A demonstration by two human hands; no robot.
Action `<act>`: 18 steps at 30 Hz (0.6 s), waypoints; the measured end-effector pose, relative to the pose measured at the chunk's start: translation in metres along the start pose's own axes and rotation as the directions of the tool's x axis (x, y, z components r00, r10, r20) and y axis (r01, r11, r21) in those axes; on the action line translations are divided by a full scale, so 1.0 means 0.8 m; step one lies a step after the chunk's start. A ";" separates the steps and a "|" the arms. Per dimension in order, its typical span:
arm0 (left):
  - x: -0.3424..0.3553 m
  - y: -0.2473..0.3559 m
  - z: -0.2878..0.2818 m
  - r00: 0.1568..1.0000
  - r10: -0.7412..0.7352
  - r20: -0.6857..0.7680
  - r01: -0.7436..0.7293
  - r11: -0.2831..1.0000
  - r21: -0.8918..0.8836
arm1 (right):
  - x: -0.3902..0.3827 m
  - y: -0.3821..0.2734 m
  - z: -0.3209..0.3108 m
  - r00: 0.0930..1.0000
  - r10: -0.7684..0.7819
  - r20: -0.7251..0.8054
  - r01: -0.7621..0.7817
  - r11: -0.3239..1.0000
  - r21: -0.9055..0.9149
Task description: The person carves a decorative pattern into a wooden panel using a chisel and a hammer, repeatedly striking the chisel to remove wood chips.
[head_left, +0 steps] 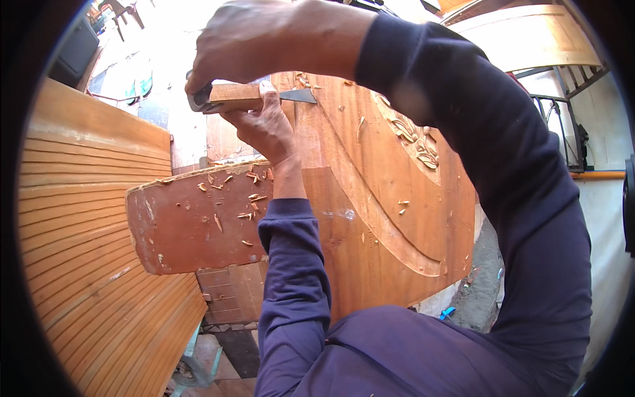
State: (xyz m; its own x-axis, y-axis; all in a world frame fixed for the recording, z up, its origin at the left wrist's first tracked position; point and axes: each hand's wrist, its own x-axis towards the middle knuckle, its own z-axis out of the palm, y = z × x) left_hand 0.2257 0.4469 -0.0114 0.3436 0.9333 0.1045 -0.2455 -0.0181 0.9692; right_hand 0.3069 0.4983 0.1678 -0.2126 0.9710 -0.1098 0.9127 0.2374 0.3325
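Note:
My left hand is closed around a wooden-handled blade tool, apparently a chisel, with its thumb along the pale wood. From that hand its flat grey blade points right, over a carved wooden panel. My right hand arches over from above, fingers curled down on a shiny metal piece at the wood's left end. Whether this metal is part of the same tool, I cannot tell. A curved groove and a leafy relief mark the panel.
Wood chips litter a reddish-brown board under my left forearm. Ribbed wooden slats stand along the left. A pale curved wooden piece rests on a dark metal frame at the upper right. A turquoise stool stands below.

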 end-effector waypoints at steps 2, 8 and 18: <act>0.009 -0.005 -0.006 1.000 -0.003 -0.010 0.003 1.000 -0.019 | -0.001 -0.008 -0.022 0.989 0.125 -0.078 -0.113 0.983 0.145; 0.002 0.007 -0.005 0.990 -0.127 0.054 0.132 0.986 -0.106 | -0.010 -0.018 -0.008 0.991 0.134 0.012 -0.135 0.990 0.043; -0.004 0.024 -0.032 0.989 -0.139 0.052 0.148 0.922 -0.358 | -0.057 -0.002 -0.046 0.848 0.388 -0.361 -0.256 0.896 0.362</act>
State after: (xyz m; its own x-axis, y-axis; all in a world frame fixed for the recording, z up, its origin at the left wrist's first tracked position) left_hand 0.1970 0.4528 0.0009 0.4214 0.9067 -0.0196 -0.4995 0.2501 0.8294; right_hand 0.3025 0.4547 0.2070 0.0476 0.9264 0.3734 0.9989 -0.0461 -0.0127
